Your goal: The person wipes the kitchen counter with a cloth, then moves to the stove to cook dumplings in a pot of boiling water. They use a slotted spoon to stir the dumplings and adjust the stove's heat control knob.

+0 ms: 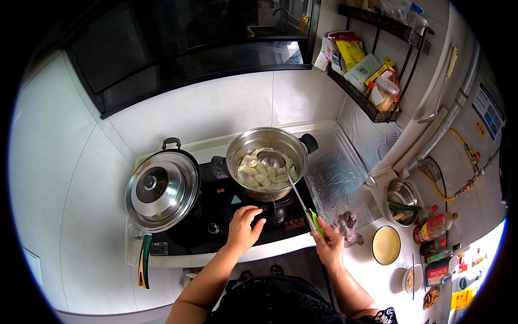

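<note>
A steel pot with black side handles sits on the right part of the black cooktop. Pale dumplings fill its bottom. My right hand grips the green handle of a ladle, whose bowl rests among the dumplings. Just in front of the pot, over the cooktop's front edge, my left hand holds nothing; its fingers are bent and the thumb stands apart from them.
At left stands a wok covered by a domed steel lid, its handle jutting forward. Right of the pot are foil sheeting, a crumpled cloth, a cream bowl, a steel basin and bottles. A loaded rack hangs above.
</note>
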Available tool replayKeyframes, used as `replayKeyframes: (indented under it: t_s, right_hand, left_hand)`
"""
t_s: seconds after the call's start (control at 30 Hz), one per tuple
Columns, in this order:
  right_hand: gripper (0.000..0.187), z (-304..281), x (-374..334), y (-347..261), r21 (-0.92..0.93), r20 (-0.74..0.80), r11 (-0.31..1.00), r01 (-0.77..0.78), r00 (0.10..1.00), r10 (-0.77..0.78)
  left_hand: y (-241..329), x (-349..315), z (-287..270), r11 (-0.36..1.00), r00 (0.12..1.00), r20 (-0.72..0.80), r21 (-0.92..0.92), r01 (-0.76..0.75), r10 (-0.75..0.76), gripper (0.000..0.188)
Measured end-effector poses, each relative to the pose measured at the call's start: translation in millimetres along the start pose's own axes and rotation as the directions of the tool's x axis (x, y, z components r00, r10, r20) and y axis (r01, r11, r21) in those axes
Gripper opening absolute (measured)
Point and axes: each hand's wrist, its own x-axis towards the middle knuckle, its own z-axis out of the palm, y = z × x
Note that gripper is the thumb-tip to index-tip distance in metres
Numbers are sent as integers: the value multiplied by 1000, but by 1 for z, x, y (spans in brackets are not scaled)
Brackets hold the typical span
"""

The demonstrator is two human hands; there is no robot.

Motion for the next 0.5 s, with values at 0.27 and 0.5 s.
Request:
replayKeyframes:
  t_s: [0.27,0.5]
  right_hand:
    - [45,0,2,5,75,21,996,-54,998,52]
    - [44,0,2,6,88,27,993,-73,997,71]
  left_hand:
    - [-2,14,-8,998,991,-129,65,-21,29,28]
    - [-25,48,-33,932,964,-265,349,97,-1,34]
